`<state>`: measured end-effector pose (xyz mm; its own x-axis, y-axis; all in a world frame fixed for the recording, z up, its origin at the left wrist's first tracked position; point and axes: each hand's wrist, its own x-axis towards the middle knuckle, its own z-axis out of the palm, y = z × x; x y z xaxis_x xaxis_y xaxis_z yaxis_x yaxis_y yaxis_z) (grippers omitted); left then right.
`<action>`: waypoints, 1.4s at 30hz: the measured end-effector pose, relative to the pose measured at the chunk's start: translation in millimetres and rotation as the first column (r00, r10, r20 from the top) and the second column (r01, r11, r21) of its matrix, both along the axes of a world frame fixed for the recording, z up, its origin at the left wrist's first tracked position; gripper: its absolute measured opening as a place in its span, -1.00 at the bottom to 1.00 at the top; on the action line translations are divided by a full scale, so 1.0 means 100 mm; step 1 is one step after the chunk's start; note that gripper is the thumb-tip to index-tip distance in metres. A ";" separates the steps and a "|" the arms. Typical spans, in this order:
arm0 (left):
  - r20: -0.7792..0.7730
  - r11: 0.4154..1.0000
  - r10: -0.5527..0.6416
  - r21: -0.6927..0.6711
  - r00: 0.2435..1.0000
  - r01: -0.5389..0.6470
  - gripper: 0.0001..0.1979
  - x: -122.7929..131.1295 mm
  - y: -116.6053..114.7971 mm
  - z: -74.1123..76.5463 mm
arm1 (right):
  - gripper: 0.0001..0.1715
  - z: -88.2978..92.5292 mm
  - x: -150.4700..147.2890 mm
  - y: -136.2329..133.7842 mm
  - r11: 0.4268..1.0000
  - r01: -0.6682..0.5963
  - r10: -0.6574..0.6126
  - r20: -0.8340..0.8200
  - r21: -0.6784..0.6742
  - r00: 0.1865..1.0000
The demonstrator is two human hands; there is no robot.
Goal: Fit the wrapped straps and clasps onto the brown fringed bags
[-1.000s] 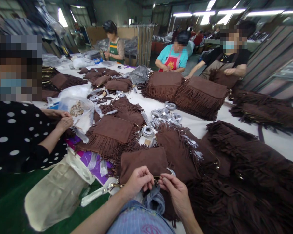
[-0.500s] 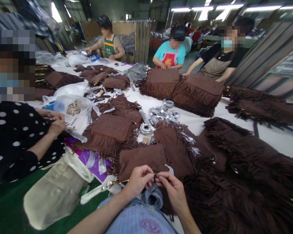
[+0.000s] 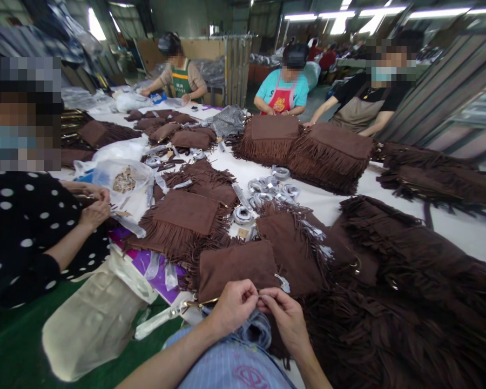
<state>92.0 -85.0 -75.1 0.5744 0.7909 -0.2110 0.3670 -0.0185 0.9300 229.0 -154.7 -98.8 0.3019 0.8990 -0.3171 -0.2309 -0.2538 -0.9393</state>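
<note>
My left hand (image 3: 235,307) and my right hand (image 3: 282,314) meet fingertip to fingertip, both in a pinch. Whatever lies between them is too small and too covered to name. Just below the fingers rests a coiled strap in grey wrapping (image 3: 256,328), partly hidden by my hands. Directly beyond them lies a brown fringed bag (image 3: 237,265), flat on the table, with a gold zip along its near edge. A plastic-wrapped zip pull (image 3: 157,323) sticks out at its left. A scrap of clear wrapping (image 3: 283,283) touches the bag near my right fingers.
Dark fringed bags (image 3: 389,335) are heaped on the right. Wrapped coiled straps (image 3: 243,215) and another fringed bag (image 3: 186,212) lie ahead. To the left, a co-worker's hands (image 3: 95,208) work beside a plastic bag of small pieces (image 3: 125,179). Several people stand around the white table (image 3: 243,162).
A small dark piece showed between my fingertips before; now the fingers cover it. My hands have shifted slightly, still pinched together. The view has moved a little.
</note>
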 end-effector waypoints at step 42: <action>-0.623 0.817 0.065 0.482 0.779 0.317 -0.89 -0.75 0.32 -0.46 | -0.46 -0.50 0.29 -0.69 0.925 -0.264 0.355 0.366 -0.274 0.861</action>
<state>17.4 -52.9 -121.2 0.5846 0.8043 -0.1070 0.7828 -0.5243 0.3351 258.2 -223.2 -148.7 0.1602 0.8941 -0.4182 0.2773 -0.4474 -0.8502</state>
